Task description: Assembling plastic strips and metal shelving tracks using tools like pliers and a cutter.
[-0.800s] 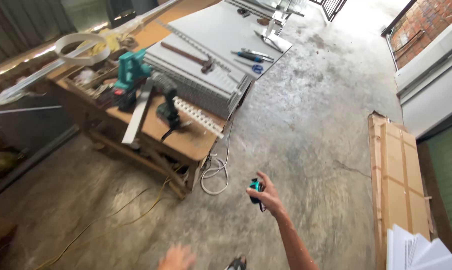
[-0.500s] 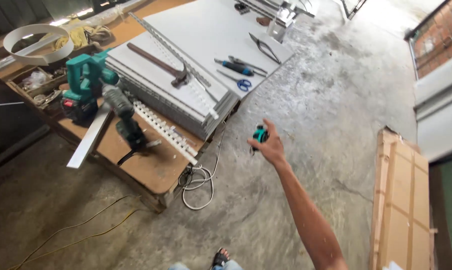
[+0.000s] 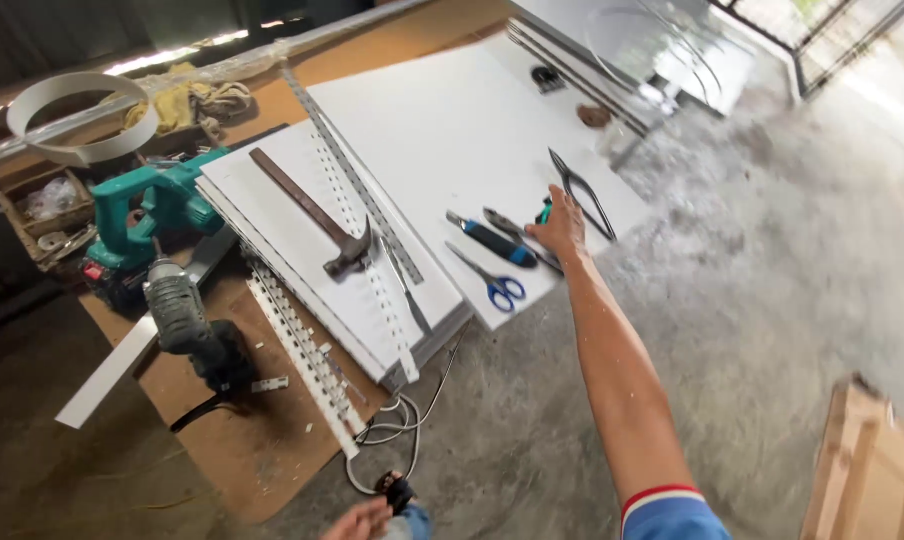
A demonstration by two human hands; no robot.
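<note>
My right hand (image 3: pixel 560 230) reaches out over the edge of a white panel (image 3: pixel 452 130) on the workbench. It is shut on a small teal and black tool (image 3: pixel 545 211). Just left of it on the panel lie dark pliers (image 3: pixel 513 233), a blue and black utility knife (image 3: pixel 491 241) and blue-handled scissors (image 3: pixel 489 283). Black snips (image 3: pixel 578 190) lie right behind the hand. Only a part of my left hand (image 3: pixel 356 520) shows at the bottom edge, and its grip is hidden.
A hammer (image 3: pixel 317 222) lies on a stack of white panels (image 3: pixel 272 250) beside perforated metal strips (image 3: pixel 302 355). A teal power tool (image 3: pixel 142 215) and a dark cordless tool (image 3: pixel 187 320) sit at the left. A cable (image 3: pixel 397 425) hangs below. A wooden frame (image 3: pixel 867 470) stands on the concrete floor.
My right hand has travelled from over the floor to the white panel beside the hand tools, still holding the teal tool. The view has closed in on the workbench.
</note>
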